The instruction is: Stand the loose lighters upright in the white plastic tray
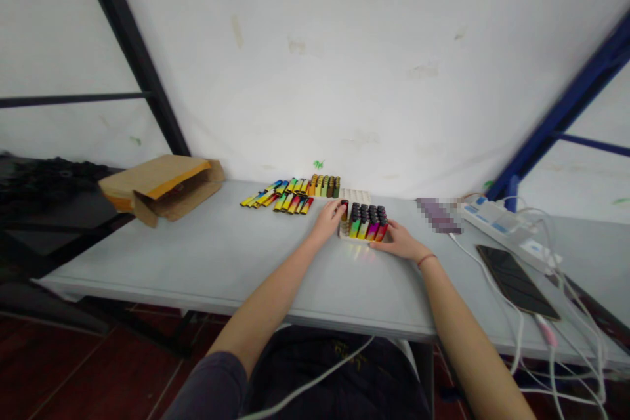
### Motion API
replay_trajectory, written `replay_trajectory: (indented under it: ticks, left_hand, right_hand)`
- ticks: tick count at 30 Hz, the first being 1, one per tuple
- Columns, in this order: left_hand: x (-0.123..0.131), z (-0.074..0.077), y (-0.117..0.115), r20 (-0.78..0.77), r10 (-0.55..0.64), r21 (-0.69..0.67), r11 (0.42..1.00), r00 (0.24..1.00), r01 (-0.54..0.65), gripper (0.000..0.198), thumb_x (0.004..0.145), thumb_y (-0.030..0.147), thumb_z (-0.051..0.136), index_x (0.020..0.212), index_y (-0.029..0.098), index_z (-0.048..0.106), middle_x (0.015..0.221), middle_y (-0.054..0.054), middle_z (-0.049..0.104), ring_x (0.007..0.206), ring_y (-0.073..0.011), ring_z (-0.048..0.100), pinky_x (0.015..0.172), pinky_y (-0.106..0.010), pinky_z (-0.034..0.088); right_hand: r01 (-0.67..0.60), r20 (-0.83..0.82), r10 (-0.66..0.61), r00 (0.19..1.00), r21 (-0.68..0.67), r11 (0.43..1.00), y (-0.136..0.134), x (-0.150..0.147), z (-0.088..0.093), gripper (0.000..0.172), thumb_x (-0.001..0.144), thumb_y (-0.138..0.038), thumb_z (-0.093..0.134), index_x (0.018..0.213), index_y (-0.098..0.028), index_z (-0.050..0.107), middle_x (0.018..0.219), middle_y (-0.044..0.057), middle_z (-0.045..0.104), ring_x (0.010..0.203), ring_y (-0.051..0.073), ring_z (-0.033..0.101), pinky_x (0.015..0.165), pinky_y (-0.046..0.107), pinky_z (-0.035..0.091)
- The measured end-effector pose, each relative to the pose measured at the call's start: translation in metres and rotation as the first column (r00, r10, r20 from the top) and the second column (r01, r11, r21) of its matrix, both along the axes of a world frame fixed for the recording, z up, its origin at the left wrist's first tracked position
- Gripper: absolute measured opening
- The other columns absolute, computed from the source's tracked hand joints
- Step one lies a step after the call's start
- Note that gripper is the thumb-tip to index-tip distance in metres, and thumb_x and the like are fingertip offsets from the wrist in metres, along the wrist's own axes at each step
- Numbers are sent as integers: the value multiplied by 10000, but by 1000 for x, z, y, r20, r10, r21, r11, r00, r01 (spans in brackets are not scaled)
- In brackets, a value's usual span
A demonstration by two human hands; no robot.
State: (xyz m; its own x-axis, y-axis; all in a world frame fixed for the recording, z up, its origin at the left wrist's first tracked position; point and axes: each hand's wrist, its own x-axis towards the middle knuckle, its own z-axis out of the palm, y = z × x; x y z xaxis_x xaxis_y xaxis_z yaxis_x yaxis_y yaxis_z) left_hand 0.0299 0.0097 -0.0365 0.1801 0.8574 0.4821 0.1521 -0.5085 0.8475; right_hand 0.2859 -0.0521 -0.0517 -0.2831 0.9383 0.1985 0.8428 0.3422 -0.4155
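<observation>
A white tray stands on the grey table, its near rows filled with upright colourful lighters with black tops. My left hand is at the tray's left side, fingers pinched on a lighter at the row's left end. My right hand rests against the tray's right front corner, fingers curled against it. More colourful lighters lie in a loose pile behind and to the left, with several standing ones near the wall.
An open cardboard box lies at the table's back left. To the right lie a power strip with white cables, a dark phone and a blurred purple item. A white wall stands directly behind the table.
</observation>
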Motion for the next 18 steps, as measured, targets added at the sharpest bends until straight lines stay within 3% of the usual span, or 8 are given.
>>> replay_trajectory:
  ticks: [5,10,13,15,18]
  left_hand:
    - [0,-1,1,-39,-3,20,1000,999,4,180,912,300,631,1019,196,731,1139,-110,719,1141,-255,636,1070,-399,470]
    - [-1,-6,1,-111,-21,30,999,994,24,360,919,276,595,1271,230,651,1020,-60,714,874,-197,670,930,-361,530]
    - [-3,-2,-4,-207,-2,102,995,978,23,324,944,266,551,1247,233,661,1026,-71,713,900,-207,660,936,-358,511]
    - [-5,5,-9,-310,86,151,988,947,-41,313,965,276,523,1238,238,673,1099,-97,714,1017,-245,640,986,-392,471]
    - [-16,13,-13,-470,382,210,924,795,-320,342,974,279,499,1262,226,676,1233,-160,680,1202,-338,540,1045,-495,381]
  right_hand:
    - [18,-4,-18,1000,-2,1000,0,0,0,667,767,-683,710,1213,-188,698,1331,163,640,1223,360,610,1099,513,471]
    - [38,27,-38,999,-3,999,0,0,0,655,763,-696,715,1171,-184,711,1309,170,648,1205,371,616,1088,516,478]
    - [35,40,-34,999,-13,999,-1,0,1,656,772,-694,709,1171,-174,707,1310,175,643,1201,367,619,1084,500,484]
    - [33,40,-32,999,-13,999,-1,0,2,665,774,-689,711,1187,-168,701,1313,178,640,1203,364,619,1082,490,486]
    - [26,28,-26,999,-4,1000,-1,0,1,666,773,-692,710,1189,-172,701,1313,172,642,1211,364,614,1084,493,485]
